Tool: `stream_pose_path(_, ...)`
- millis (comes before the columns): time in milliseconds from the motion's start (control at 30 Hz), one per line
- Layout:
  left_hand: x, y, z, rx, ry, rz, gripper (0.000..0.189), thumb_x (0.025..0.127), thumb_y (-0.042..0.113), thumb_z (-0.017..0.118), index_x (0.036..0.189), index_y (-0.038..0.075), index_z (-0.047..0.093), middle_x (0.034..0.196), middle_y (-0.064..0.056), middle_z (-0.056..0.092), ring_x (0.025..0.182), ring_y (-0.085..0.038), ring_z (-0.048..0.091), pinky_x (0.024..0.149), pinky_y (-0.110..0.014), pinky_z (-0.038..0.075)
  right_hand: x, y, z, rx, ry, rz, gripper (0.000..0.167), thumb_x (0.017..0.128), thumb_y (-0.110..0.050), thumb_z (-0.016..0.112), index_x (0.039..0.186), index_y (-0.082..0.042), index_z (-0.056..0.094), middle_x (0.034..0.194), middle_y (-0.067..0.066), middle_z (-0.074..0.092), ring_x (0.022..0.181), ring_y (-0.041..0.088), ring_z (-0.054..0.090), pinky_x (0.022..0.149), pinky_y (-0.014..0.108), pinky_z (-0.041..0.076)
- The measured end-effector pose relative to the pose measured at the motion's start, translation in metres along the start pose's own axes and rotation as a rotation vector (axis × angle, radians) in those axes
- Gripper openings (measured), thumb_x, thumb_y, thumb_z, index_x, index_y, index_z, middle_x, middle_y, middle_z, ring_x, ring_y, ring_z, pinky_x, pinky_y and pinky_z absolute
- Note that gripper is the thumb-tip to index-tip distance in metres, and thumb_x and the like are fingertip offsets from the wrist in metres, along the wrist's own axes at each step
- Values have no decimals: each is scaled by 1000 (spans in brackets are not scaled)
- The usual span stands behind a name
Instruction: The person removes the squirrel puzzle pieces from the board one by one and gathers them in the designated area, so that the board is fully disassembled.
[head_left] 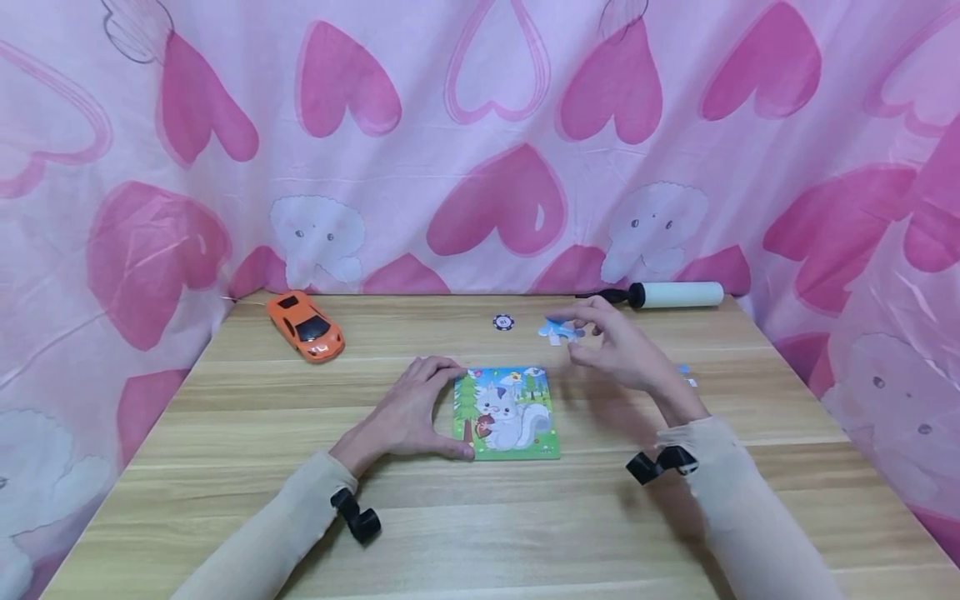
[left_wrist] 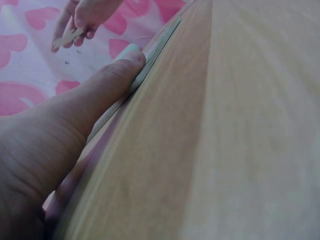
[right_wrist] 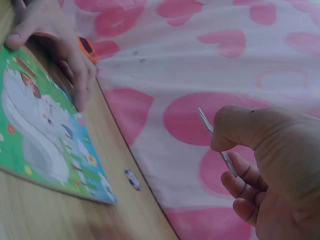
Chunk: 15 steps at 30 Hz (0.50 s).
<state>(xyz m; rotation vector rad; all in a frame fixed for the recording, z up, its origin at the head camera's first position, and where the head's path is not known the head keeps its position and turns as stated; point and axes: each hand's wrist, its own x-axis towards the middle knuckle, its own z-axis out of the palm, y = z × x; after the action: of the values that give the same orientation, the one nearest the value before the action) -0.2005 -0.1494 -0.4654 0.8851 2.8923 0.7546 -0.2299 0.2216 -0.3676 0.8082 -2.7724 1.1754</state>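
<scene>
A square puzzle board (head_left: 506,417) with a squirrel picture lies flat on the table. My left hand (head_left: 412,408) holds it along its left side, thumb at the near corner and fingers at the far corner. Raised beyond the board on the right, my right hand (head_left: 611,342) pinches a thin puzzle piece (right_wrist: 227,162) between thumb and fingers. It shows edge-on in the right wrist view, and its bare wooden side (left_wrist: 69,38) appears in the left wrist view. Light-blue puzzle shapes (head_left: 555,332) show by the right fingertips.
Other small blue pieces (head_left: 687,377) lie beyond my right wrist, partly hidden by it. A round blue-and-white chip (head_left: 503,322) sits behind the board. An orange toy car (head_left: 305,326) stands at back left, a white hand pump (head_left: 678,294) at back right. A heart-patterned curtain (head_left: 495,200) surrounds the wooden table.
</scene>
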Motion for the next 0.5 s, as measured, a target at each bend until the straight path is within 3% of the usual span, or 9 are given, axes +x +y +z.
stream_pose_path(167,0,1,1,-5,-2,0,132,66,94,84,169,20,47,167,1,42,149,-21,40,133,-52,33,-10,5,-19,-30,39,18,58,95,0,74,150,-20,71,132,8,58,119,26,54,96,45,42)
stream_pose_path(500,0,1,0,-3,4,3,133,65,93,85,168,19,47,167,1,42,150,-21,40,133,-52,32,-30,17,-51,-121,102,-25,56,95,3,74,147,-15,72,126,8,63,117,22,53,91,41,40)
